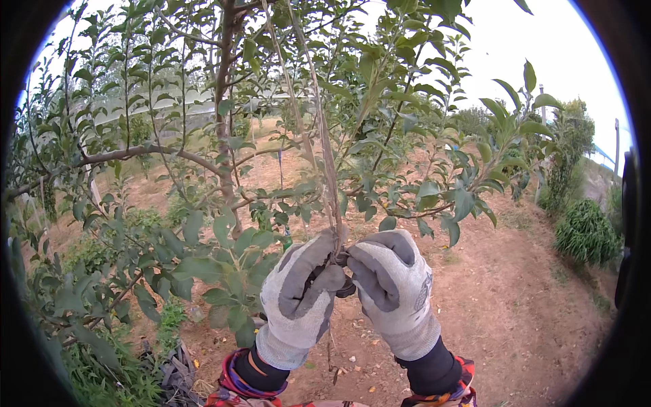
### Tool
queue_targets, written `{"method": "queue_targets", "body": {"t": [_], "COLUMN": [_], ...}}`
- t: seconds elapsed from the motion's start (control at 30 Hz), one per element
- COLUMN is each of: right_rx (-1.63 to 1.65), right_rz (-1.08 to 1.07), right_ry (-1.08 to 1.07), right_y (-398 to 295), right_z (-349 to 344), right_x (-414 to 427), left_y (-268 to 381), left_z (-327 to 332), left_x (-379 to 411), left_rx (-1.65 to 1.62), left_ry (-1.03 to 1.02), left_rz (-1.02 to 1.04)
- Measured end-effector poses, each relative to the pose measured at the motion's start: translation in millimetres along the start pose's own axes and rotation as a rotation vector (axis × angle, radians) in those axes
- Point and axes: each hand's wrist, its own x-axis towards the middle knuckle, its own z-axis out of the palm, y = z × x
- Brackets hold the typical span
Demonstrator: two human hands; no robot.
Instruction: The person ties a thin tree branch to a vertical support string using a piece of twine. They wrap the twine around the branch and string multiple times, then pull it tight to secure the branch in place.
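Brown twine strands (328,168) run down from the top of the view to both hands. My left hand (305,290), in a grey-and-white coated work glove, pinches the gathered strands between thumb and fingers. Close beside it, my right hand (391,285), gloved alike, has its fingers curled at the same bundle, where the strands look knotted or twisted. A dark rounded thing (347,288) shows between the hands, mostly hidden; I cannot tell what it is. A thin loose end (333,351) dangles below them.
A leafy fruit tree's trunk (224,112) rises behind the twine, with a thick branch (147,149) bending left. A leafy shoot (478,178) reaches out at the right. Below lie reddish bare soil (498,300) and a pile of dry wood pieces (178,374). A green shrub (587,234) stands far right.
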Motion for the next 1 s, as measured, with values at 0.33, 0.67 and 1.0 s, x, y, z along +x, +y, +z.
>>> {"method": "queue_targets", "body": {"t": [0.33,0.67,1.0], "right_rx": [-0.331,-0.617,-0.226], "right_rz": [0.023,-0.172,-0.112], "right_ry": [-0.261,-0.411,-0.486], "right_y": [-2,-9,-4], "right_z": [-19,-22,-33], "right_x": [23,36,51], "left_y": [-5,-5,-11], "left_z": [9,10,-4], "left_x": [4,15,14], "left_rx": [-0.050,-0.075,-0.256], "left_ry": [0.012,0.003,-0.033], "left_rz": [-0.026,-0.005,-0.111]}}
